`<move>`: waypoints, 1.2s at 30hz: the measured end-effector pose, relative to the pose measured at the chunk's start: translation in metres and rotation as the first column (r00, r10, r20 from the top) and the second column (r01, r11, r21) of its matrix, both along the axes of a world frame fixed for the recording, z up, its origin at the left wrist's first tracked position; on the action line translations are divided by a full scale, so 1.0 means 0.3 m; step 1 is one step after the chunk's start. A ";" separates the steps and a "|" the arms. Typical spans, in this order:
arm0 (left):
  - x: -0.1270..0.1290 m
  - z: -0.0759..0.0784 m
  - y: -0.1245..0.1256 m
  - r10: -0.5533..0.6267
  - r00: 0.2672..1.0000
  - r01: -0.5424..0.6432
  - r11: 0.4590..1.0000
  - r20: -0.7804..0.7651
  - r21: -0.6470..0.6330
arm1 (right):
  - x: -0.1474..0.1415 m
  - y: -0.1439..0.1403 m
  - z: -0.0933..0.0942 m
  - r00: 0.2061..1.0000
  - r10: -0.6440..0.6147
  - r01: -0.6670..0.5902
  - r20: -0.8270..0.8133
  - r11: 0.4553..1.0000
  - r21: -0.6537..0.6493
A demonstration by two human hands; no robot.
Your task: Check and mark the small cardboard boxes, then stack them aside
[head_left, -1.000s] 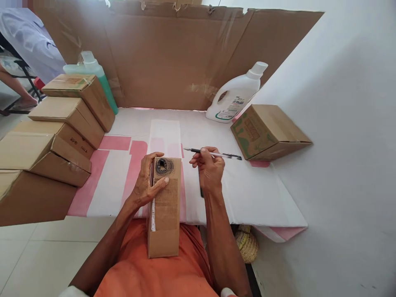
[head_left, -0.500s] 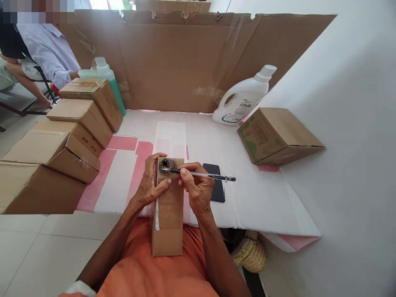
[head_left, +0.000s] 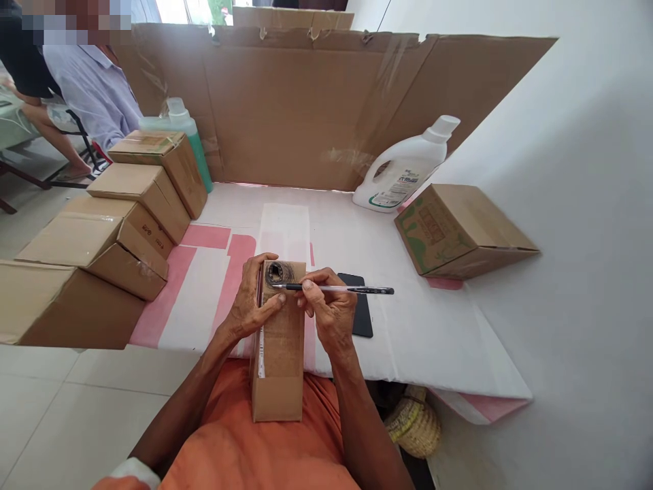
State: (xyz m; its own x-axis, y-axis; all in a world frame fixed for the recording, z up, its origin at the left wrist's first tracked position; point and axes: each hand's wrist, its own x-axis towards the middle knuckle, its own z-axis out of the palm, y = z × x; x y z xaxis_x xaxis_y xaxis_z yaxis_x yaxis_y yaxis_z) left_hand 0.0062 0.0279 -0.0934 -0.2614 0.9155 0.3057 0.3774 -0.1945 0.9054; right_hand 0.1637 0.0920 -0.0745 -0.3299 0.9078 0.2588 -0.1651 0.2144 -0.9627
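A narrow cardboard box (head_left: 280, 357) lies lengthwise in front of me, its near end over my lap. My left hand (head_left: 249, 298) grips its far left part, with the thumb on the top face and the fingers around the far edge. Between the thumb and fingers of my right hand (head_left: 330, 312) is a black-tipped gel pen (head_left: 347, 289) with a clear barrel, held nearly level. Its tip meets the near edge of a dark scribbled ring (head_left: 286, 273) at the box's far end. Inside the ring is a very dark patch; I cannot tell whether it is a hole.
A black phone-like slab (head_left: 363, 318) lies right of the box, partly behind my right hand. Several cartons (head_left: 127, 235) line the left, beside a green-liquid bottle (head_left: 198, 153). A white detergent bottle (head_left: 403, 170) and another carton (head_left: 459, 228) stand right. A cardboard panel (head_left: 286, 109) closes the back. A person (head_left: 89, 88) sits beyond.
The pen tip has moved from the ring's left part to its near edge, and the pen lies more level. The left hand keeps its hold. The whole view has shifted slightly.
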 end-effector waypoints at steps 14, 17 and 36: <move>0.012 0.011 0.009 -0.006 1.000 0.006 1.000 0.008 0.003 | 0.028 0.030 0.019 0.971 -0.226 0.218 0.073 0.970 0.106; 0.013 0.008 0.011 -0.011 1.000 0.011 1.000 -0.001 0.002 | 0.011 0.031 0.019 0.967 -0.245 0.235 0.065 0.963 0.131; -0.034 -0.057 -0.001 0.038 0.995 -0.039 0.999 0.091 0.005 | -0.016 0.386 -0.164 0.314 -0.025 0.180 0.949 0.983 -0.033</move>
